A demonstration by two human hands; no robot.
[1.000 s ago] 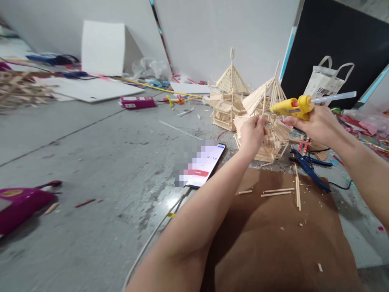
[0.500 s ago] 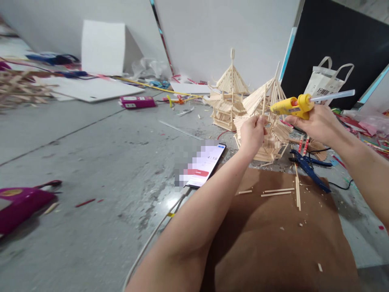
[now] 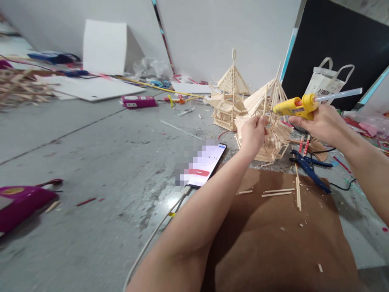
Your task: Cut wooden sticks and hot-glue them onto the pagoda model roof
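Glue gun (image 3: 296,106) gripped in right hand (image 3: 322,123) points at stick (image 3: 265,101) pinched by left hand (image 3: 253,134).

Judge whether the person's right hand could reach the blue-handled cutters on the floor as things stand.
Probably not at once: the right hand grips the yellow glue gun. The blue-handled cutters lie uncovered just below it.

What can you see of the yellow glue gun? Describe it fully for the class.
The glue gun is small, yellow plastic by its look, with an orange band near the nozzle. A clear glue stick juts from its back, up and to the right. The right hand grips it from below, holding it roughly level in the air, nozzle aimed left at the stick model, close to the left hand. Whether the tip touches the model cannot be told.
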